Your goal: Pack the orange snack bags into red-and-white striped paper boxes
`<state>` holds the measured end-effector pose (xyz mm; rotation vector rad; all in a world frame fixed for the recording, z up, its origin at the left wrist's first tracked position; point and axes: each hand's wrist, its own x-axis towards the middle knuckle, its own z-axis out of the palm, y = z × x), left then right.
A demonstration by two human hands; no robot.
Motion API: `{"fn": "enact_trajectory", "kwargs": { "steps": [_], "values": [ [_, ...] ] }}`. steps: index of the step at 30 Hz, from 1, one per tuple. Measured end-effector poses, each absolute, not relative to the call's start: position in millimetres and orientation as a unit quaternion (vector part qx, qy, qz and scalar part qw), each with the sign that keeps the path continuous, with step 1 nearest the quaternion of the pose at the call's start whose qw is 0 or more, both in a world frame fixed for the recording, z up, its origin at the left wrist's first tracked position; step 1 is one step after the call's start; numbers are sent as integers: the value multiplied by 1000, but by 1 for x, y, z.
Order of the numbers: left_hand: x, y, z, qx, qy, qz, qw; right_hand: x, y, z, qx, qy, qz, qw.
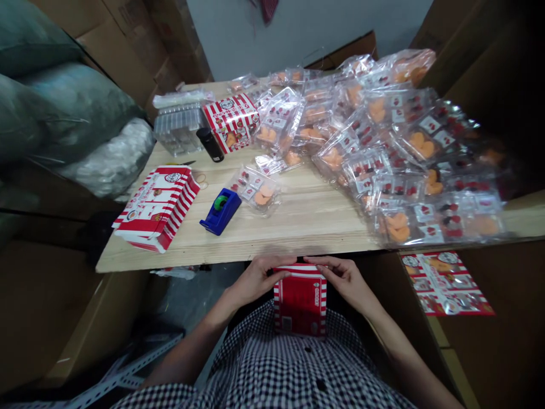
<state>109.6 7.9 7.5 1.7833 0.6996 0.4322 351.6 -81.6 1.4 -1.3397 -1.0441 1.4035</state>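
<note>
A red box with red-and-white striped edges stands upright against the checked shirt, below the table's front edge. At its top left corner my left hand grips it, thumb on the near face and fingers along the top edge. My right hand pinches the top right corner in the same way. A barcode shows low on the box's near face; the far side is hidden. On the table ahead lie a blue tape dispenser with green tape and a clear packet holding orange pieces.
Striped boxes lie stacked at the table's left. Behind stand clear plastic cases, a black cylinder and another striped box. Many clear packets are heaped at right. A printed sheet lies on a carton at lower right.
</note>
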Motion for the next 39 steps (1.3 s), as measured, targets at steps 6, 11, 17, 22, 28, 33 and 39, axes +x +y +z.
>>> {"fn": "enact_trajectory", "kwargs": {
  "steps": [6,11,17,22,28,33,39],
  "values": [
    [112,25,15,727,274,137,615,359,-69,2,-527,-396,623,421],
    [107,39,21,731,236,115,630,345,-70,3,-522,-397,605,451],
    [134,36,27,770,236,147,574,333,-73,-1,-529,-400,551,506],
    [147,33,12,727,285,166,603,335,-77,-6,-535,-385,538,525],
    [142,34,5,695,301,167,631,340,-83,-10,-504,-374,589,509],
    [141,33,1,692,314,173,627,345,-79,-8,-491,-408,584,501],
    [137,33,8,707,311,171,612,347,-79,-4,-472,-414,608,486]
  ]
}}
